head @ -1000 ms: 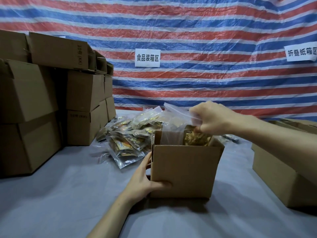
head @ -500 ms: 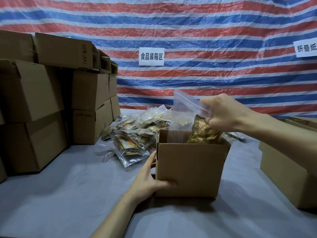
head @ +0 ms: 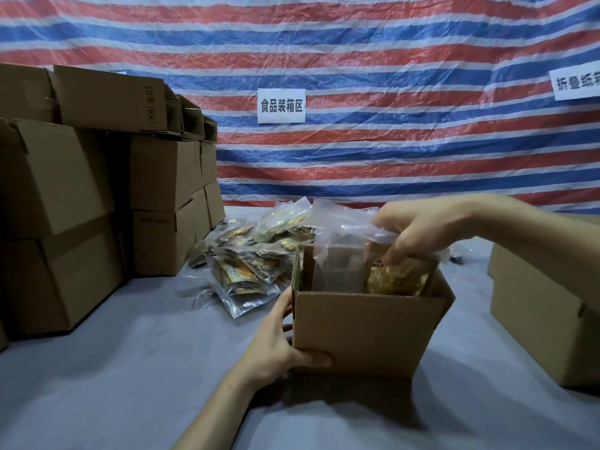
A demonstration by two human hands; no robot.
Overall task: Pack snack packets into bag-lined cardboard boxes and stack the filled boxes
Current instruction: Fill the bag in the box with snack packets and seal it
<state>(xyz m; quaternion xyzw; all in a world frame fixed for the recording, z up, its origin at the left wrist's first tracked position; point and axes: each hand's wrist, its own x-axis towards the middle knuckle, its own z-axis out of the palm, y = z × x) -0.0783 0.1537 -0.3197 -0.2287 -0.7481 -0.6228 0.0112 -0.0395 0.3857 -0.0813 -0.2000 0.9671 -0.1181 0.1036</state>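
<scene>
Left hand (head: 279,345) clasps the near-left corner of the open brown cardboard box (head: 367,329). Right hand (head: 418,228), fingers curled, pinches a crinkly gold snack packet (head: 394,279) inside the clear plastic liner bag (head: 341,235). It looks light, slippery and crushable, so it's best held by its top seam.

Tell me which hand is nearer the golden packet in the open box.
Right. The right hand pinches the golden packet at its top; the left hand grips the open box at its near-left corner.

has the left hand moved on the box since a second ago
No. The left hand still grips the open box at its near left corner, thumb on the front face.
</scene>
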